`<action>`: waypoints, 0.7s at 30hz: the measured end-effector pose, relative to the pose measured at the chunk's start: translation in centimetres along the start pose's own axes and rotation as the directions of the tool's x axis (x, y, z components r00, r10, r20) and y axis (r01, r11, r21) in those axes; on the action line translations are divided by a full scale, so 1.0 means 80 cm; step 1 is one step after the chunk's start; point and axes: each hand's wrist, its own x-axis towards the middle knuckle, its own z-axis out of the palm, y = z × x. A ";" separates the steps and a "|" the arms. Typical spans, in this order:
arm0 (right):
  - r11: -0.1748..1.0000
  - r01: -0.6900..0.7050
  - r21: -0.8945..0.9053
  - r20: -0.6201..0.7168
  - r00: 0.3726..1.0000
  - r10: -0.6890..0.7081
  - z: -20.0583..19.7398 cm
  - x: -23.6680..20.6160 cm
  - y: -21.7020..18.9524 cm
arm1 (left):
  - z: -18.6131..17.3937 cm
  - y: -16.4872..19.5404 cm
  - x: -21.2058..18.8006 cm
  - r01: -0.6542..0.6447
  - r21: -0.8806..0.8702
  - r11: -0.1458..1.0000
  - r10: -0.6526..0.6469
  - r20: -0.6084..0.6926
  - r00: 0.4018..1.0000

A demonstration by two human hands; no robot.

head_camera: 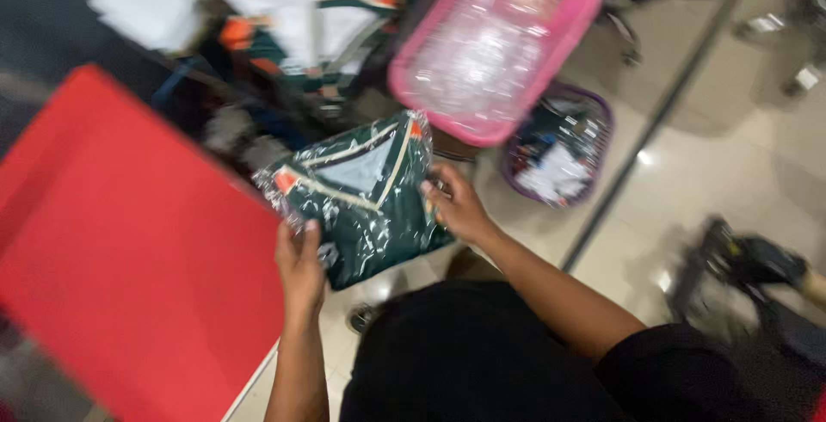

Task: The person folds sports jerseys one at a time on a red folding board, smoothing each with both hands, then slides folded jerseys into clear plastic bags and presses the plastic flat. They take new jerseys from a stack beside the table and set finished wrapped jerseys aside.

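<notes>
- Here, head view, much motion blur: both hands hold a bagged shirt (361,198), dark green with a pale collar and orange trim, folded flat inside a clear plastic bag.
- The bag sits in the air just off the edge of the red table (129,250), below the pink basket (495,43).
- Left hand (299,265): closed on the bag's lower left edge, thumb on top, fingers underneath.
- Right hand (456,207): gripping the right edge, fingers curled over the plastic; I cannot make out how far they wrap.
- Pink basket is lined with or full of clear plastic, tilted in view; a purple basket (559,142) with mixed cloth stands on the floor beyond the right hand.
- A heap of white, green and orange garments (301,35) lies past the table's far corner.
- My judgement on handling: the plastic looks slick and creased, so I would keep grips on opposite edges, hold the bag level so the fold inside does not slump, and pinch through to the cloth, not film alone.
- I would also keep it clear of the table edge to avoid snagging.
</notes>
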 end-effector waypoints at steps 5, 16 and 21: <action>0.941 -0.171 -0.292 -0.455 0.890 0.020 -0.178 -0.081 0.039 | 0.217 -0.054 0.021 -0.270 0.359 0.893 0.063 0.495 0.867; 0.851 -0.135 0.508 -0.779 0.351 0.520 -0.225 -0.210 0.049 | 0.515 -0.078 0.039 -0.687 0.327 0.649 -0.110 0.934 0.340; 0.842 0.036 0.539 -0.821 0.245 0.515 -0.236 -0.172 0.020 | 0.622 -0.035 0.041 -0.804 0.155 0.575 -0.069 0.988 0.141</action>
